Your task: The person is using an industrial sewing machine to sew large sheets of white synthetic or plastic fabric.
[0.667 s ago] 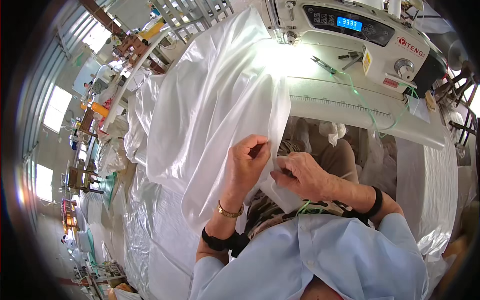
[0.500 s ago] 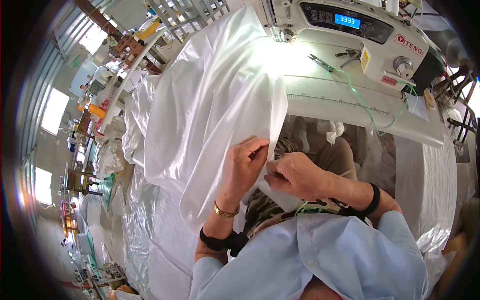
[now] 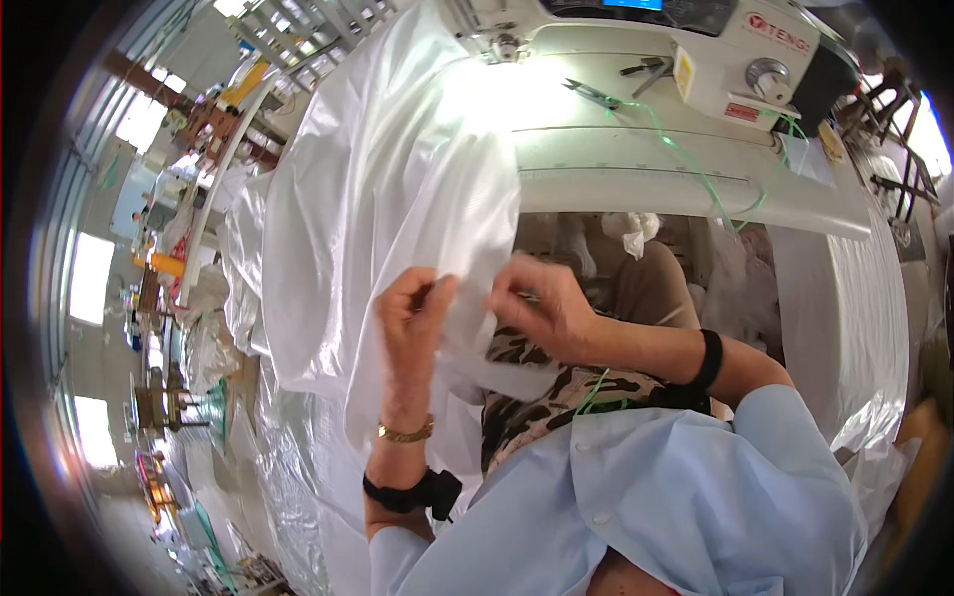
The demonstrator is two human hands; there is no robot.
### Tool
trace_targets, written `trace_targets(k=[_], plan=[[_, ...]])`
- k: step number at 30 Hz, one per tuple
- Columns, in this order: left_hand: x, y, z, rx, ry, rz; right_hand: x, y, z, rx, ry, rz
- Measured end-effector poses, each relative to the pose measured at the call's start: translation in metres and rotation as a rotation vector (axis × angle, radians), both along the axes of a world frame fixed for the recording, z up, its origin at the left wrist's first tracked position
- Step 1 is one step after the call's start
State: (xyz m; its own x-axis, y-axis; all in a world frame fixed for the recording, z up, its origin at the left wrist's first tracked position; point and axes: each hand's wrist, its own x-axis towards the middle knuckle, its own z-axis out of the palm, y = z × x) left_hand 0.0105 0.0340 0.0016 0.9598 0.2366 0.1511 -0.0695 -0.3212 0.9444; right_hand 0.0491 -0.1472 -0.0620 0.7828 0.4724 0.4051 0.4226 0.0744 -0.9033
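A large sheet of glossy white fabric (image 3: 338, 228) drapes from the sewing machine (image 3: 686, 45) down over my lap. My left hand (image 3: 409, 323), with a gold watch at the wrist, pinches the fabric near its right edge, thumb against bent fingers. Just to the right, my right hand (image 3: 549, 310) closes its fingertips on the fabric's edge. Both hands are a little smeared by motion, and the fabric between them looks stretched and blurred. Its upper end lies under the bright lamp by the needle area, where glare hides detail.
Thread snips (image 3: 593, 94) lie on the machine bed beside green thread (image 3: 686, 159). A ruler scale runs along the table's front edge (image 3: 696, 189). Crumpled white material (image 3: 632, 233) sits beyond my knees. Clear plastic sheeting (image 3: 303, 467) spreads at the left, with benches behind it.
My hands have moved apart, the left one going leftward. The fabric's edge between them has shifted left and spread. The whole view has also tilted, so the machine sits higher in it.
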Motion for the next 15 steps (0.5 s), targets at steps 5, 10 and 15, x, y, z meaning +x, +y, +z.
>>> trace_targets(k=[5, 10, 15], plan=[[0.015, 0.019, 0.048, 0.308, -0.119, -0.037, 0.032, 0.047, -0.047, -0.084, 0.244, -0.374], [0.041, 0.001, 0.114, 0.717, -0.317, -0.268, 0.06, 0.117, -0.01, -0.289, 0.157, 0.396], [0.047, -0.009, 0.127, 1.112, -0.311, -0.611, 0.078, 0.161, 0.003, -0.359, 0.128, 0.472]])
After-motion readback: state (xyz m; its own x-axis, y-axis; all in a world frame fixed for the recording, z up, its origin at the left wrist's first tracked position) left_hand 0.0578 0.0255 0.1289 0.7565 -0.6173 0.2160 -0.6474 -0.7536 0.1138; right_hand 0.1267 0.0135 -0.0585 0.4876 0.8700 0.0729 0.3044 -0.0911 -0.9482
